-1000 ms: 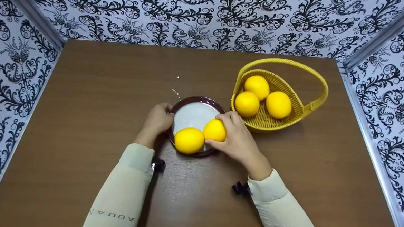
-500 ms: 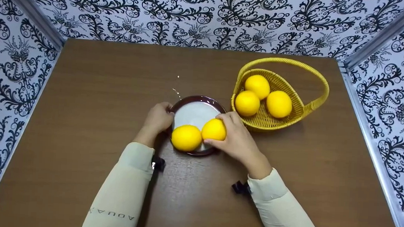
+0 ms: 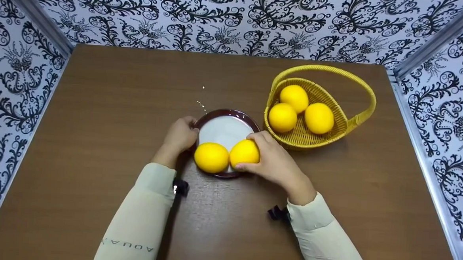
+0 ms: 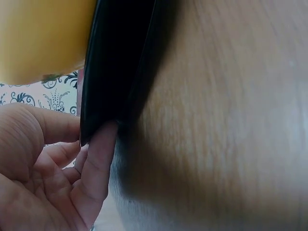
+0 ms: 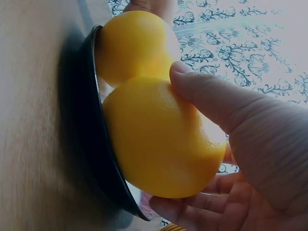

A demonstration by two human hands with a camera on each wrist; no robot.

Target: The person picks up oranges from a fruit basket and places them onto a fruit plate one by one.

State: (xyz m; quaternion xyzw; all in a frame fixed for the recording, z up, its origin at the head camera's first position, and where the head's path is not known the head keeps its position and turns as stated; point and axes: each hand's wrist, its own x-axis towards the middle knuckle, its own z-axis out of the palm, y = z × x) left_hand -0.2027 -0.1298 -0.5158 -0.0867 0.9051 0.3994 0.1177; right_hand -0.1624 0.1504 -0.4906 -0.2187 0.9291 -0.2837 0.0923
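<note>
A round white plate (image 3: pixel 224 130) with a dark brown rim lies on the table. My left hand (image 3: pixel 181 134) pinches its left rim, thumb above and fingers beneath in the left wrist view. One yellow orange (image 3: pixel 211 158) sits at the plate's near left. Another orange (image 3: pixel 244 153), touching it, is in my right hand (image 3: pixel 271 155) at the near right of the plate. The right wrist view shows the thumb (image 5: pixel 211 94) on the upper side of this held orange and the fingers curled round its lower side.
Close behind the right hand stands a yellow wicker basket (image 3: pixel 306 141) with a tall arched handle, holding 3 more oranges (image 3: pixel 319 118). The brown table (image 3: pixel 109 111) is bounded by patterned panels at the back and both sides. Small bright specks show behind the plate.
The free orange on the plate has shifted a little left and away from me. My right hand has moved slightly towards me with its orange. The left hand stays at the rim.
</note>
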